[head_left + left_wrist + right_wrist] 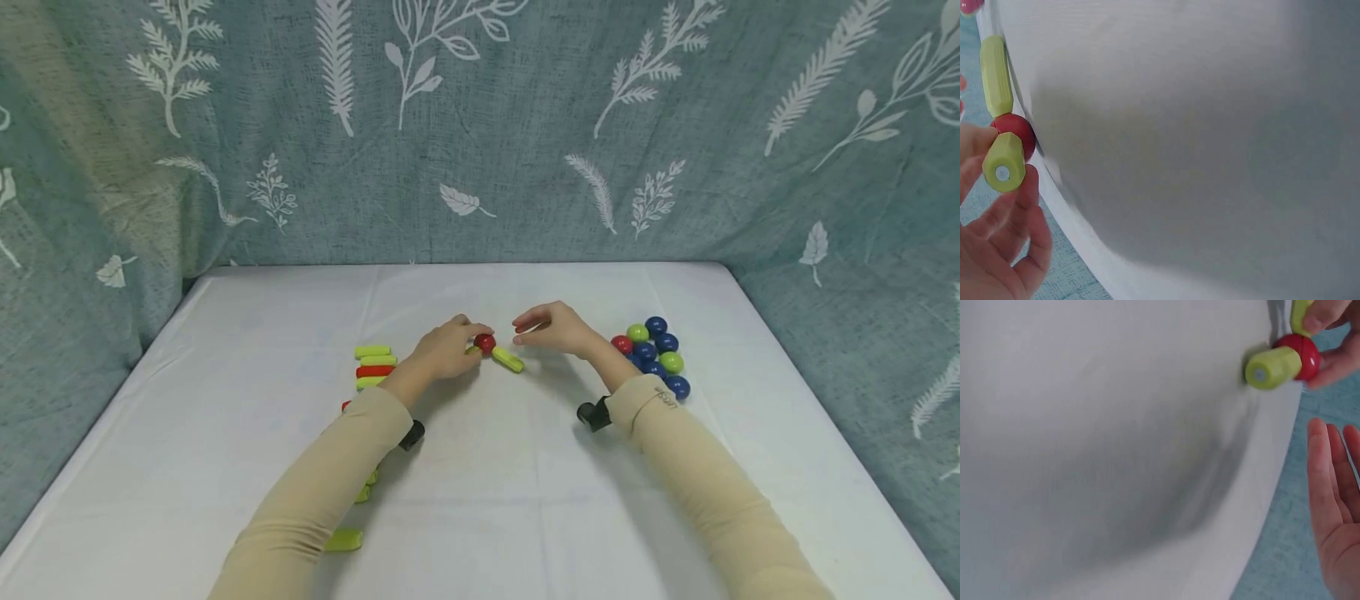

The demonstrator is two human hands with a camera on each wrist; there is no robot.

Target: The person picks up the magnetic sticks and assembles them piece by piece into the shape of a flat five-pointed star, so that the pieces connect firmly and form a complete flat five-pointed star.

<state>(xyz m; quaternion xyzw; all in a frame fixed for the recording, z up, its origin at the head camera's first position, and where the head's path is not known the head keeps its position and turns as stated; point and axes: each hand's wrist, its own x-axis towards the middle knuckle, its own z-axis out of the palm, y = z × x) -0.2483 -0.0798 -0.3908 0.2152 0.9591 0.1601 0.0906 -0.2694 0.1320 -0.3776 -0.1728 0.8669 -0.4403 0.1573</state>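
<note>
A glossy red ball [484,343] joins two lime-green sticks on the table's far half. One green stick [507,359] points toward the right and front; the other green stick [1005,164], mostly covered in the head view, shows a round silver end in the left wrist view. My left hand [447,348] pinches the red ball between thumb and fingers, the thumb close along the second stick. To the right of the joined pieces, my right hand [557,327] hovers with fingers extended, touching nothing. Its straight fingers also show in the right wrist view.
At the left lies a column of sticks, several green [372,352] and a red stick [375,372], partly hidden by my left arm. Blue balls [656,326], green balls [671,362] and a red ball [622,344] cluster beside my right forearm. A patterned curtain [480,167] hangs behind the white table.
</note>
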